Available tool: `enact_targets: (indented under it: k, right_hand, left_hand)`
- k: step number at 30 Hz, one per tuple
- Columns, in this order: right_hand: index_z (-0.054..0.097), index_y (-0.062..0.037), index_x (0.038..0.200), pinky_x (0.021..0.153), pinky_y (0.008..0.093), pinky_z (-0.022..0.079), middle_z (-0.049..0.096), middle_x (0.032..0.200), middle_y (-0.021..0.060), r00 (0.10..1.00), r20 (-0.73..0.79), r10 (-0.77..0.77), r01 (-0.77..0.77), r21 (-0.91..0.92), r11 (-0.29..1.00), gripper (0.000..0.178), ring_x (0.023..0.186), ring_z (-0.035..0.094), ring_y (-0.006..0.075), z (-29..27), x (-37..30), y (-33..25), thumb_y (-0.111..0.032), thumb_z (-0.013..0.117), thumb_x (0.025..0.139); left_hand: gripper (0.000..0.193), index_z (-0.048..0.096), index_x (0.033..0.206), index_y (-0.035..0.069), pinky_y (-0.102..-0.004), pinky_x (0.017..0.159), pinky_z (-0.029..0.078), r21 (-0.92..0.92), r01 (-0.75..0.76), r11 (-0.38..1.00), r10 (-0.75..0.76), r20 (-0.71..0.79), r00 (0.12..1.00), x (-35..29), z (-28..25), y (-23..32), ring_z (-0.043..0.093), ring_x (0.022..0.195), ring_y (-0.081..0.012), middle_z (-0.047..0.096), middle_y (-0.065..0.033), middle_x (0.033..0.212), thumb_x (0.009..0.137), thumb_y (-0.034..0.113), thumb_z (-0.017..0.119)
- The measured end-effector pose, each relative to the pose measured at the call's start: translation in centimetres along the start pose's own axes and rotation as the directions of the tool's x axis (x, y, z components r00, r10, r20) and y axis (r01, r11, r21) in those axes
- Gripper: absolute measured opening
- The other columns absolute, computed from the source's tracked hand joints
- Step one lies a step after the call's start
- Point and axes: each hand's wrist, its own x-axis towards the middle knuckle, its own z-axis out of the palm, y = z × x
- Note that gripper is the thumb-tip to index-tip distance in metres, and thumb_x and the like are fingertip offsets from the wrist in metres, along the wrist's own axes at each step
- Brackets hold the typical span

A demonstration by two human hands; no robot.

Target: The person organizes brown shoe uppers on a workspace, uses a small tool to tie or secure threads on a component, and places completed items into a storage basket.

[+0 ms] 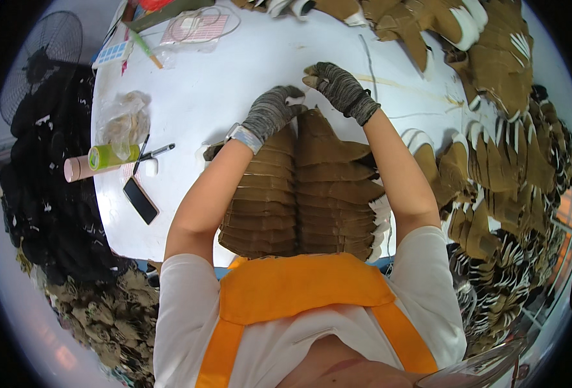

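Note:
Brown fabric pieces (328, 194) lie overlapped in two columns in front of me, several with white ends along the right side. My left hand (274, 111), in a grey knitted glove, is curled at the far end of the left column. Something small and white shows by its fingers, too small to name. My right hand (341, 92), gloved alike, hovers just beyond the top of the right column. Its fingers are bent inward and close together; whatever they hold, if anything, is hidden.
At the left stand a pink bottle (78, 168), a green roll (105, 156), a plastic bag (126, 119) and a phone (141, 200). More brown pieces (493, 155) are heaped at the right. Dark garments (53, 194) pile up beside the white table (131, 236), near a fan (40, 61).

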Motion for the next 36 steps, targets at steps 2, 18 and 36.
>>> enact_targets:
  k: [2,18,36]
  right_hand:
    - [0.064,-0.0098,0.103,0.090,0.0376,0.047,0.064,0.105,0.0097,0.987,-0.148,-0.067,0.025,-0.270,0.963,0.023,0.100,0.059,0.0279,-3.6,-2.6,-3.9,-0.029,0.059,0.090]
    - [0.068,-0.0087,0.096,0.074,0.0366,0.050,0.067,0.089,0.0123,0.697,-0.522,0.492,-0.589,-0.026,0.808,0.015,0.081,0.063,0.0302,3.1,-44.3,7.8,-0.014,0.063,0.082]
    - [0.063,-0.0129,0.102,0.081,0.0468,0.046,0.060,0.103,0.0126,0.721,-0.247,0.648,-0.663,-0.517,0.542,0.033,0.095,0.059,0.0314,1.7,-39.5,10.5,-0.033,0.067,0.077]
  left_hand:
    - [0.019,0.065,0.104,0.004,-0.0302,0.072,0.050,-0.381,0.188,0.905,-0.154,0.120,0.981,0.9,1.3,-1.1,0.062,0.084,-0.0138,0.065,-0.0082,0.095,0.088,0.013,0.062]
    - [0.023,0.069,0.104,0.008,-0.0265,0.074,0.046,-0.547,0.068,0.835,-0.226,-0.229,0.947,0.3,1.6,-3.3,0.056,0.078,-0.0125,0.067,-0.0014,0.091,0.088,0.023,0.065]
    - [0.030,0.063,0.110,0.006,-0.0310,0.082,0.046,-0.341,0.106,0.934,-0.205,-0.267,0.942,2.0,0.1,-4.8,0.056,0.088,-0.0158,0.065,-0.0055,0.098,0.088,0.026,0.064]
